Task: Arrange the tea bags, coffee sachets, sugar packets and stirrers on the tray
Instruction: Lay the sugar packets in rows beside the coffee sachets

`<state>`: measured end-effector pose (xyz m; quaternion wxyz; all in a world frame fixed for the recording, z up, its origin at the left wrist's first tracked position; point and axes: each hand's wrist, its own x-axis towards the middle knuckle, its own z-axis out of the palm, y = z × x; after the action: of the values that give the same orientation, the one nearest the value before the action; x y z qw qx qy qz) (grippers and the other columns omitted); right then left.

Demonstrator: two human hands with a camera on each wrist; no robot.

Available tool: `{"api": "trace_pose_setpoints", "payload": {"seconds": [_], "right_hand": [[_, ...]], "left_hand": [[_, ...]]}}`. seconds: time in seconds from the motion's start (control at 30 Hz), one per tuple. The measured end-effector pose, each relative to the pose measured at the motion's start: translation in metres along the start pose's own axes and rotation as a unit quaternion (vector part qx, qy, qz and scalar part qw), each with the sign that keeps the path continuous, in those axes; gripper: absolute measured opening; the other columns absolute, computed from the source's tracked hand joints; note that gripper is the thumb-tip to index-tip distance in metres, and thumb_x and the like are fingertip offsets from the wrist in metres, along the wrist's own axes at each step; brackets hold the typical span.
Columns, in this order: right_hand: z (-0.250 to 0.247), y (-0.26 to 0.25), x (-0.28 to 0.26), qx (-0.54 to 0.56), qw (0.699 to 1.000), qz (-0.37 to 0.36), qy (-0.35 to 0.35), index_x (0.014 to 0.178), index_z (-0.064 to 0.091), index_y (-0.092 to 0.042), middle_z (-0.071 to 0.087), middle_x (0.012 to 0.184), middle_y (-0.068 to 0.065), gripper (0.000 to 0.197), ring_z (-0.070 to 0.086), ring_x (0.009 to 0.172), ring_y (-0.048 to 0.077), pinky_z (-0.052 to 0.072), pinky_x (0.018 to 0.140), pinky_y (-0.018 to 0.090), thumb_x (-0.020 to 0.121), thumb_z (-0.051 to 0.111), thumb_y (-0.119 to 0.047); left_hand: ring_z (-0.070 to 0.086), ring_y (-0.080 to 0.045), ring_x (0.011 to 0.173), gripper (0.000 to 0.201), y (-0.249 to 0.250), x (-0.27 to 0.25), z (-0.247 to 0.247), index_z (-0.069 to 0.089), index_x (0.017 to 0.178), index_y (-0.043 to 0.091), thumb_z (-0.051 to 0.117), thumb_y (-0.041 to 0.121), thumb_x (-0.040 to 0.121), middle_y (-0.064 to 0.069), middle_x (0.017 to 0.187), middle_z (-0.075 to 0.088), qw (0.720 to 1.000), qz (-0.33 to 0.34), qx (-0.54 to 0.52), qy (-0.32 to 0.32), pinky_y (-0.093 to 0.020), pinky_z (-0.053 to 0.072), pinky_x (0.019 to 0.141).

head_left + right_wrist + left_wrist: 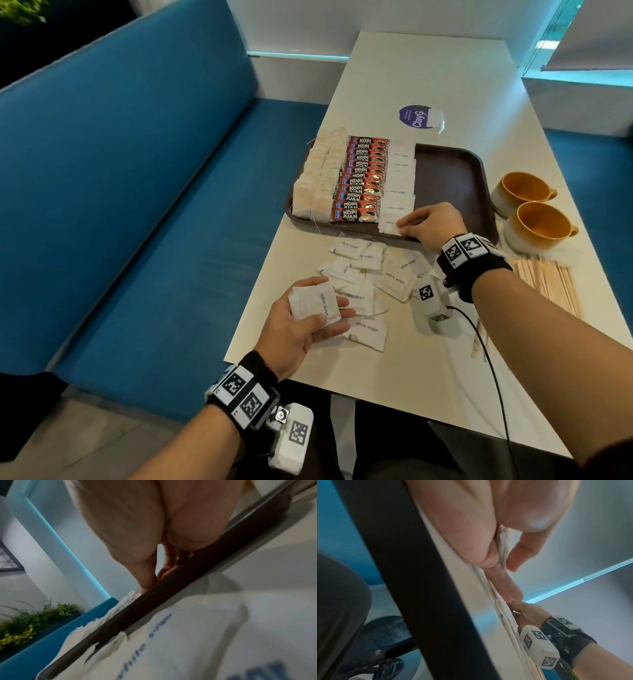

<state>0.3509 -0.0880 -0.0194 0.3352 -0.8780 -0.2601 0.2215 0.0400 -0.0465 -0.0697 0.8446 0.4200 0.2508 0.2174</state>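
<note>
While the left hand [301, 329] hovers over the near edge of the tabletop [421, 78], palm up, its thumb and fingers curl round a small stack of white sugar packets [317, 303]. The right hand [433, 222] reaches over the near rim of the brown tray [448, 171] and pinches the nearest sugar packet [388, 224] at the front of a column of sugar packets [399, 181] lying on the tray. Just left of that column runs a row of red coffee sachets [363, 181], and left of those lie the pale tea bags [320, 178], filling the tray's left side; the right part of the tray is bare. Loose sugar packets [368, 274] are scattered on the tabletop between the tray and the left hand. Wooden stirrers [548, 281] lie in a bundle on the tabletop beside the right forearm, off the tray. Two orange-lined cups [532, 209] stand just right of the tray, and a purple round sticker [412, 117] sits beyond its far edge. A blue bench seat [137, 171] runs along the left of the tabletop.
</note>
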Motion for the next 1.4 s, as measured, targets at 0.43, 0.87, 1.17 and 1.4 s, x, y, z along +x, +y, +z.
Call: {"api": "trace_pose_setpoints", "payload": {"seconds": [0.43, 0.87, 1.17, 1.4], "right_hand": [[-0.011, -0.014, -0.084, 0.193, 0.976, -0.069, 0.067, 0.092, 0.077, -0.02, 0.074, 0.091, 0.011, 0.009, 0.063, 0.076, 0.015, 0.06, 0.08, 0.041, 0.087, 0.076, -0.013], [0.047, -0.003, -0.178, 0.291, 0.948, -0.048, -0.121, 0.109, 0.075, -0.012, 0.075, 0.088, 0.017, 0.02, 0.065, 0.066, 0.017, 0.056, 0.063, 0.031, 0.089, 0.076, -0.009], [0.047, 0.007, -0.178, 0.229, 0.973, -0.019, 0.012, 0.083, 0.071, -0.013, 0.074, 0.077, 0.003, 0.009, 0.071, 0.07, 0.019, 0.062, 0.066, 0.037, 0.089, 0.075, -0.018], [0.077, -0.009, -0.192, 0.15, 0.984, -0.092, -0.032, 0.084, 0.074, -0.022, 0.073, 0.078, -0.006, 0.004, 0.066, 0.072, 0.004, 0.048, 0.064, 0.011, 0.085, 0.078, -0.022]], "left_hand": [[0.066, -0.053, 0.112, 0.039, 0.003, -0.004, 0.008, 0.047, 0.134, -0.007, 0.055, -0.012, 0.096, -0.036, 0.121, 0.066, 1.0, -0.004, 0.0, 0.015, -0.049, 0.061, 0.089], [0.073, -0.036, 0.077, 0.042, 0.008, -0.009, 0.018, 0.063, 0.119, -0.007, 0.077, 0.007, 0.082, -0.024, 0.099, 0.075, 0.996, -0.009, 0.044, 0.076, -0.035, 0.063, 0.064], [0.07, -0.048, 0.089, 0.047, 0.007, -0.007, 0.01, 0.054, 0.137, 0.016, 0.071, 0.012, 0.093, -0.024, 0.105, 0.067, 1.0, 0.008, 0.024, 0.016, -0.06, 0.062, 0.077], [0.067, -0.044, 0.104, 0.049, 0.006, -0.007, 0.01, 0.059, 0.13, 0.01, 0.074, 0.002, 0.083, -0.032, 0.119, 0.063, 1.0, -0.003, 0.011, -0.014, -0.055, 0.06, 0.086]]}}
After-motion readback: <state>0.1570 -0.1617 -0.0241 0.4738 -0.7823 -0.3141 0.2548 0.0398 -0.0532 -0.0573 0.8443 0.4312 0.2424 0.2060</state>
